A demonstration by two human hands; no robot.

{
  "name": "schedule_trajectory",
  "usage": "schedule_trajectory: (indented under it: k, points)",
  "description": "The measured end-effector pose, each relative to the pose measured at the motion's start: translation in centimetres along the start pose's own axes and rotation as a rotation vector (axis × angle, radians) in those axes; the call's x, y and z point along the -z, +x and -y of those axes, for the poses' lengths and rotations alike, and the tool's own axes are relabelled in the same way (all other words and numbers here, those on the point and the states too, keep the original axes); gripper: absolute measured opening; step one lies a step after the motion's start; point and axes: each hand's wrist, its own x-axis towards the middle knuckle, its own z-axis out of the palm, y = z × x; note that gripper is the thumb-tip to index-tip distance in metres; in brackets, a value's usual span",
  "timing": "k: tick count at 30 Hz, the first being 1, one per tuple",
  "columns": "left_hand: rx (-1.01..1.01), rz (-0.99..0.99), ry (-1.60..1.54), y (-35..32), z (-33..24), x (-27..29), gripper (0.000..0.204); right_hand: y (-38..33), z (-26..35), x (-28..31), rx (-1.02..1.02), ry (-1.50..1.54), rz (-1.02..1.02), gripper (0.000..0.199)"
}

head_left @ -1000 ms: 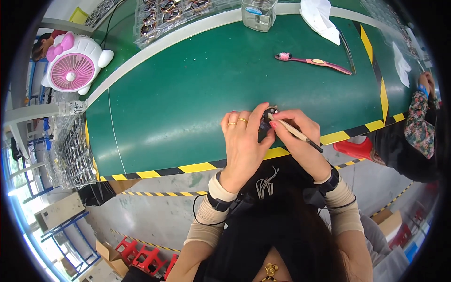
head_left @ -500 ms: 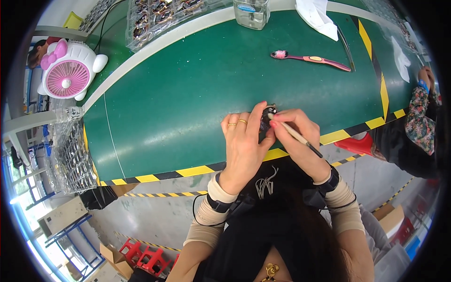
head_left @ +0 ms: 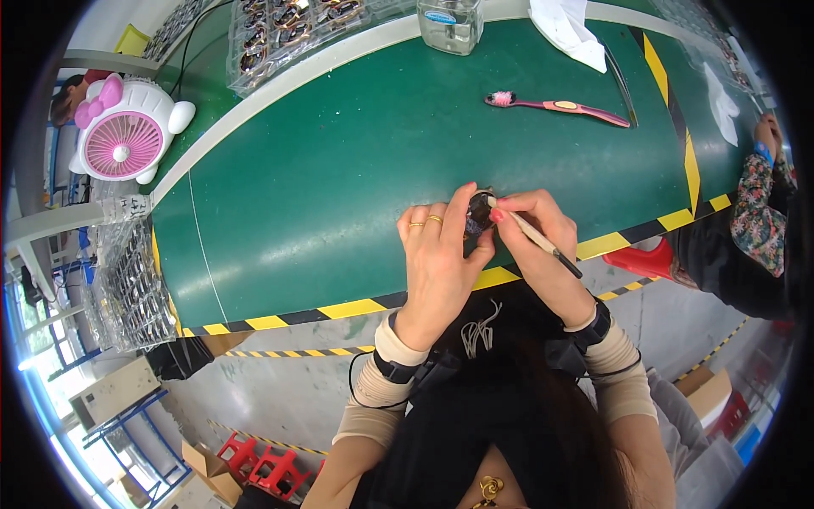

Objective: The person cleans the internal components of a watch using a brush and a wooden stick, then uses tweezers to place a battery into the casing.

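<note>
Near the front edge of the green table, my left hand pinches a small dark, rounded part between its thumb and fingers. The part has a shiny dark face, and its lower side is partly hidden by my fingers. From the right, my right hand grips a slim pale stick with a dark rear end, like a pen or a small brush. Its pale tip rests at the part's upper right edge; whether it touches I cannot tell.
A pink toothbrush, tweezers and a white cloth lie at the far right. A clear liquid jar and a tray of parts stand at the back. Left is a pink-white fan; right, another person's sleeve.
The stick's tip has shifted slightly from the dark part's face to its right edge. More of the part's dark face shows now. My left hand keeps its hold.
</note>
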Motion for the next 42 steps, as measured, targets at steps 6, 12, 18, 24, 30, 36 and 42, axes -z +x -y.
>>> schedule_trajectory:
  k: [6,12,18,24,30,36,42]
  points:
    - [0.004,0.0,0.002,-0.09,0.01,0.13,0.06,0.08,0.17,0.03,0.046,-0.032,0.071,0.01]
    - [0.025,0.012,0.009,-0.02,-0.07,0.24,0.06,0.25,0.08,-0.28,0.132,-0.023,0.067,0.008]
    - [-0.005,-0.015,0.019,-0.14,0.18,-0.18,0.062,0.24,-0.41,-0.49,0.087,0.0,-0.041,0.011]
    - [0.05,0.009,0.046,0.24,-0.11,0.16,0.056,0.34,0.34,-0.33,-0.053,0.153,-0.001,0.01]
    - [0.066,0.008,0.032,0.16,-0.07,0.09,0.052,0.56,-0.26,-0.67,0.047,0.063,0.001,0.008]
    - [0.053,0.0,0.038,0.11,-0.02,0.11,0.053,1.01,-0.65,-0.53,0.094,-0.021,0.03,0.008]
    - [0.042,-0.021,0.039,0.06,0.07,0.02,0.054,0.86,-0.34,-0.64,0.043,-0.042,-0.027,0.009]
